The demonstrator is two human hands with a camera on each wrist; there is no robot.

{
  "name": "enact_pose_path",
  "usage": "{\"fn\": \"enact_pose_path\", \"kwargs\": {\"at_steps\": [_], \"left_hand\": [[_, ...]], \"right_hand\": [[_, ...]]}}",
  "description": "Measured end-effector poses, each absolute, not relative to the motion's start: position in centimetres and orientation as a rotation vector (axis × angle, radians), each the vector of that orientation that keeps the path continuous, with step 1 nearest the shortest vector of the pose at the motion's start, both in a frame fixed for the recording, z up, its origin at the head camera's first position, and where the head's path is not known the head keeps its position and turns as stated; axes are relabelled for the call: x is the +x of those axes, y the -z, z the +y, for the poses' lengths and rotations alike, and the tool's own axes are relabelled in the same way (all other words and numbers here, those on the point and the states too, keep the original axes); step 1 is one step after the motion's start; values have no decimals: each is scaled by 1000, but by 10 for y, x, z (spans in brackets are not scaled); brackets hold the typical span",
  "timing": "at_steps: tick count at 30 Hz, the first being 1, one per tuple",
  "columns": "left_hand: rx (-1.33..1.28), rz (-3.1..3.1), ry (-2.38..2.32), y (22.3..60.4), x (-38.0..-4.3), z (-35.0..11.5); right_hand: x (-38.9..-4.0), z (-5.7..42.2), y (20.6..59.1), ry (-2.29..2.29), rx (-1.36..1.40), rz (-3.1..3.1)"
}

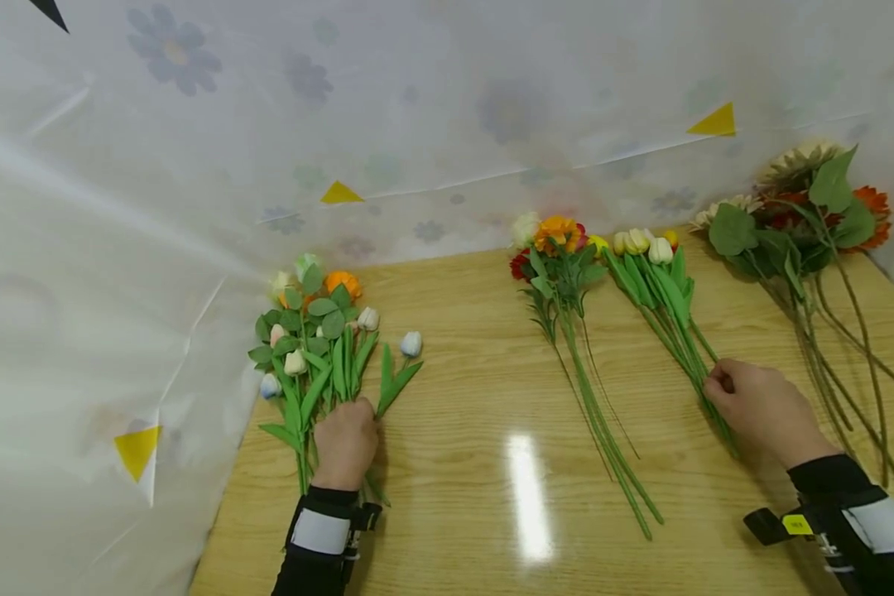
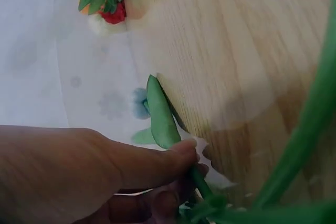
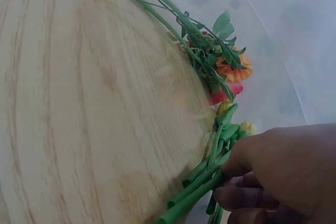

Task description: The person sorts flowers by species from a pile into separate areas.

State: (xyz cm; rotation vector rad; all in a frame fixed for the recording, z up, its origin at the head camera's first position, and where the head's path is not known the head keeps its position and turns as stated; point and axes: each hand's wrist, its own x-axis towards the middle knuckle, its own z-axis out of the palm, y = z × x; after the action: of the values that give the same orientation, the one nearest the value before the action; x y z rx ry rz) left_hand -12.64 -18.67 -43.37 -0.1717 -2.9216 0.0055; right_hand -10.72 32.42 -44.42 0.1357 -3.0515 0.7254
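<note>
My left hand (image 1: 346, 444) is at the mixed bunch on the table's left. In the left wrist view, its thumb and fingers pinch the green stem of a pale blue tulip (image 2: 140, 103). That tulip's head leans to the right of the other blooms in the head view. Under and beside this hand lie several white and pastel tulips (image 1: 295, 362), with an orange flower (image 1: 343, 285) and leafy stems behind. At the right, my right hand (image 1: 767, 411) grips the lower stems of a bunch of white and yellow tulips (image 1: 660, 251). The cut stem ends (image 3: 181, 203) stick out past its fingers.
Between the hands lies a bunch with orange, red and white flowers (image 1: 559, 235), its stems pointing toward me. Large leafy flowers with long brown-green stems (image 1: 797, 223) lie at the far right. A patterned white sheet (image 1: 432, 124) hangs behind the wooden table (image 1: 462, 463).
</note>
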Motion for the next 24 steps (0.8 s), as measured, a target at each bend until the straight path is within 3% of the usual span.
{"fn": "enact_pose_path", "kwargs": {"at_steps": [12,24], "left_hand": [[-160,-3006,419,430,-135,-175],[-321,-2816,1925,406,-138,-109]], "right_hand": [[-101,313,433,-741,158,-2912],[-90,232,417,-1090,554,-2731]]}}
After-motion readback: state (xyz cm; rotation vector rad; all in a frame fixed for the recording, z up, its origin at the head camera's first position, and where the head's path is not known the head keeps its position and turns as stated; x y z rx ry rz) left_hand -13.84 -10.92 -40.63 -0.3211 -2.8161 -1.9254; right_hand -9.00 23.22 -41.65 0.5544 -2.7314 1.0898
